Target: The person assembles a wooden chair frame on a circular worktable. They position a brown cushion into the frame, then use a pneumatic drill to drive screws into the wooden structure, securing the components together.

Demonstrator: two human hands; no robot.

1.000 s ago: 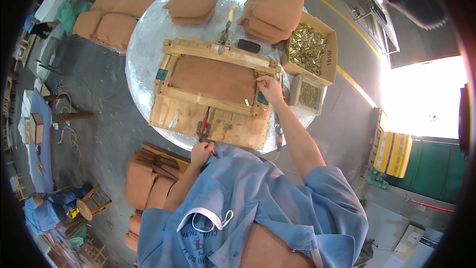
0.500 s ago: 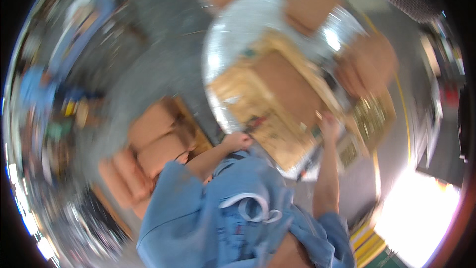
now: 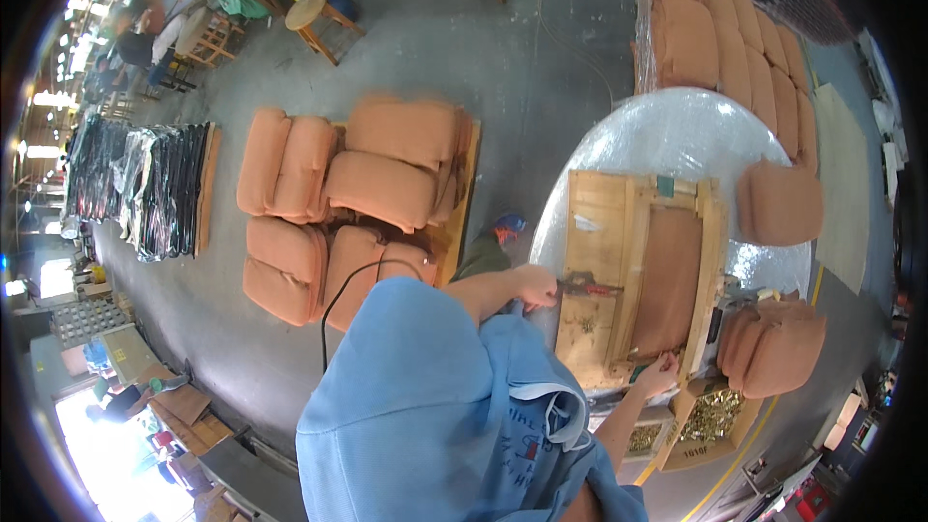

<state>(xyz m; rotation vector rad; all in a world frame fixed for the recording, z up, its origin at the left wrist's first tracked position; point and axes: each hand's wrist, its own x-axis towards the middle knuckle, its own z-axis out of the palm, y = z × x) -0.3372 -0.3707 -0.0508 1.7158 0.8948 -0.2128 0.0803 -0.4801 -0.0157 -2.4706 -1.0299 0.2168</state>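
A wooden seat frame (image 3: pixel 601 232) with a brown fabric panel (image 3: pixel 672 275) lies on a round table wrapped in shiny plastic (image 3: pixel 667 130). My left hand (image 3: pixel 535 285) is at the frame's near-left edge, fingers closed around the handle of a red-handled tool (image 3: pixel 592 286) that rests on the wood. My right hand (image 3: pixel 657 374) grips the frame's near corner, fingers curled over the wood. My blue sleeves cover both upper arms.
An orange cushion (image 3: pixel 779 201) and a stack of cushions (image 3: pixel 773 348) sit on the table's right side. Cardboard boxes of brass-coloured fasteners (image 3: pixel 713 416) stand near my right hand. More orange cushions (image 3: pixel 348 203) lie on a pallet on the floor to the left, and another row (image 3: pixel 715 29) behind the table.
My head has swung round, so the table now sits at the right and the floor cushions fill the left. Both hands have stayed at the wooden frame.
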